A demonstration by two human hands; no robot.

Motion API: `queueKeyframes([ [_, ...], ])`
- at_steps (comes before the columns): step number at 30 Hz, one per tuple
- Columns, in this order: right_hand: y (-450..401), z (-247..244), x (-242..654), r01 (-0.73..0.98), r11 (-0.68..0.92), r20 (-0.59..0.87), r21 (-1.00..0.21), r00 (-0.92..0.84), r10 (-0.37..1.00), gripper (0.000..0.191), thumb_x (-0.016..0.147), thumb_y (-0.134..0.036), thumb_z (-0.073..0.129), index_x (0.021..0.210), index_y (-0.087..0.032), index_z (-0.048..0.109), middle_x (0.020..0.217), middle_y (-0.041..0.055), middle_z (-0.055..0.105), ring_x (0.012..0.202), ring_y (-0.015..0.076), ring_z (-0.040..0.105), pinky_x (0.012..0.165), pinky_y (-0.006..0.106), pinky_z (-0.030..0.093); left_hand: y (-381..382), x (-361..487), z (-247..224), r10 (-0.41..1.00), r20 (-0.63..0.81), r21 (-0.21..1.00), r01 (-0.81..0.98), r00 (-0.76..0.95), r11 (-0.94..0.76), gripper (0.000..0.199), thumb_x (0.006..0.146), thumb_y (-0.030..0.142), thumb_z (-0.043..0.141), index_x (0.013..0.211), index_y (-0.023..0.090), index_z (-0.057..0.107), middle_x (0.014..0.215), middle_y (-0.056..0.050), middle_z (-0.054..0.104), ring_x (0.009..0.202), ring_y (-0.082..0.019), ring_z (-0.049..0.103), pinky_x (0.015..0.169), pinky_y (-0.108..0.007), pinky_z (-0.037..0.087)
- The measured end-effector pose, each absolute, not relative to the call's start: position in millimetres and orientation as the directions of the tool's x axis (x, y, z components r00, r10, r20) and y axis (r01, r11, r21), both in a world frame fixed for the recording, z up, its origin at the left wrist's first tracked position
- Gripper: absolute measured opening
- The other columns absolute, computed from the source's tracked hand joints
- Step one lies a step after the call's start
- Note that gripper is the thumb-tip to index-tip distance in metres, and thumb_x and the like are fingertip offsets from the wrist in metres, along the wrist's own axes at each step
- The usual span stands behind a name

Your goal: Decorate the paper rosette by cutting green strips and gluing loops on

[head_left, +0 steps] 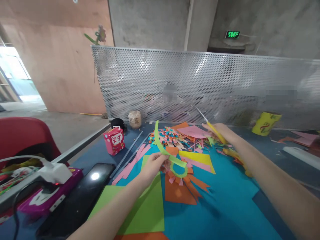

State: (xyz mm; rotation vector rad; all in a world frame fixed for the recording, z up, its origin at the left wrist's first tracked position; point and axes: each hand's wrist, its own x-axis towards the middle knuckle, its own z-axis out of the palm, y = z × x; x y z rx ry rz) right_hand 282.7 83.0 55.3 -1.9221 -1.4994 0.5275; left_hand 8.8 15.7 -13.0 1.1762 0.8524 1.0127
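My left hand (155, 164) pinches a green strip (160, 144) by the green ring (186, 173); toward one o'clock, my right hand (221, 130) grips yellow-handled scissors (215, 132).

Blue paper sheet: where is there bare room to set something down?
Between the orange sheet and the right forearm, the blue paper sheet is bare. Crowding lies beyond, with paper scraps, and leftward, with green paper, the phone and power strip.
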Motion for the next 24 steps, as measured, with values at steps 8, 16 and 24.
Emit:
queueKeyframes([
  [8,28.0,38.1,179.8,0.477,0.099,0.026,-0.873,-0.156,0.987,0.036,0.062,-0.051,0.06,0.066,-0.02,0.043,0.052,-0.0037,0.054,0.041,0.0067,0.046,0.043,0.019,0.038,6.8,4.7,-10.0,0.856,-0.035,0.965,-0.206,0.515,0.163,0.022,0.056,0.022,0.052,0.037,0.017,0.041,0.035,0.005,0.038,0.034,-0.006,0.038,0.039,-0.021,0.03],
  [16,-12.7,32.6,155.3,0.249,0.156,0.091,-0.956,-0.255,0.963,0.03,0.056,-0.03,0.067,0.068,-0.019,0.041,0.053,-0.0086,0.043,0.043,0.006,0.041,0.042,0.02,0.033,2.5,0.9,-15.5,0.774,-0.055,0.987,-0.082,0.631,0.138,0.011,0.053,0.017,0.058,0.043,0.018,0.055,0.041,0.003,0.051,0.037,-0.009,0.045,0.04,-0.023,0.032],
  [24,3.1,9.0,188.6,0.182,0.268,0.289,-0.946,0.102,0.952,0.04,0.052,-0.035,0.07,0.071,-0.021,0.038,0.061,-0.0073,0.043,0.046,0.007,0.044,0.047,0.023,0.038,4.6,-0.6,-0.5,0.852,0.065,0.997,0.008,0.519,-0.082,0.027,0.07,0.039,0.056,0.063,0.014,0.062,0.059,-0.004,0.063,0.049,-0.011,0.056,0.043,-0.02,0.038],
])
